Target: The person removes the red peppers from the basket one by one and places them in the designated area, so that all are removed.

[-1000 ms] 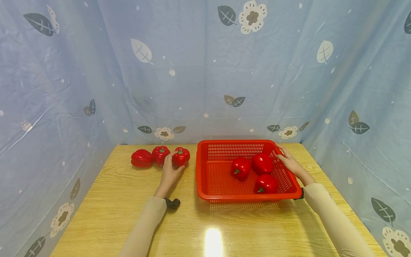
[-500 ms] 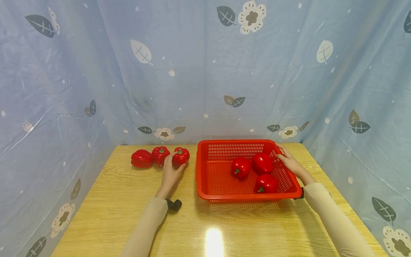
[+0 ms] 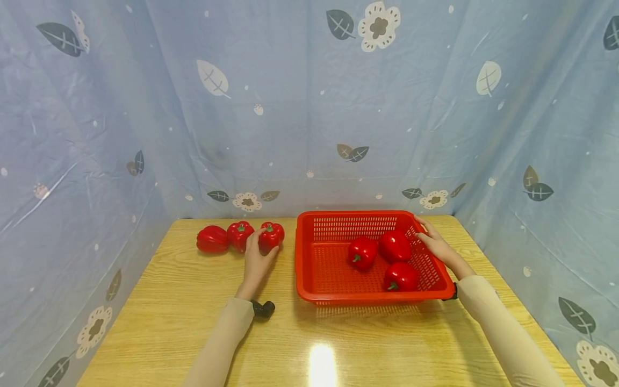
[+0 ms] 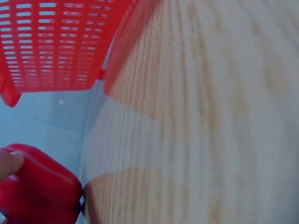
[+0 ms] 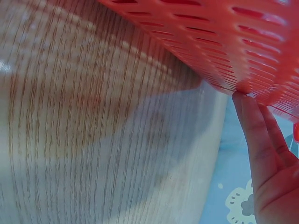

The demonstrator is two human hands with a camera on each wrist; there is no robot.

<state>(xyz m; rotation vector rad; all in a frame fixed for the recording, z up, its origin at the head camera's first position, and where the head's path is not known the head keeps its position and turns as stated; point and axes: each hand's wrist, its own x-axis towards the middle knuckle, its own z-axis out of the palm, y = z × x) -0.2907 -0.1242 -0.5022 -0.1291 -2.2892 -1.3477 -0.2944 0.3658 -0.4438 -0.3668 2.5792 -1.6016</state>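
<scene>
Head view, left hand (image 3: 256, 262) stretched forward, grasping a red pepper (image 3: 275, 235), right hand (image 3: 437, 247) gripping the basket (image 3: 358, 296).

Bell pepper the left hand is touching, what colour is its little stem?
Green. The stem shows best in the head view, on top of the red bell pepper.

I see smooth, glossy bell peppers (image 3: 273, 236), a shiny plastic basket (image 3: 358, 296), glossy wood-grained table (image 3: 164, 317) at bottom, creased cloth curtain (image 3: 290, 129) above.
</scene>
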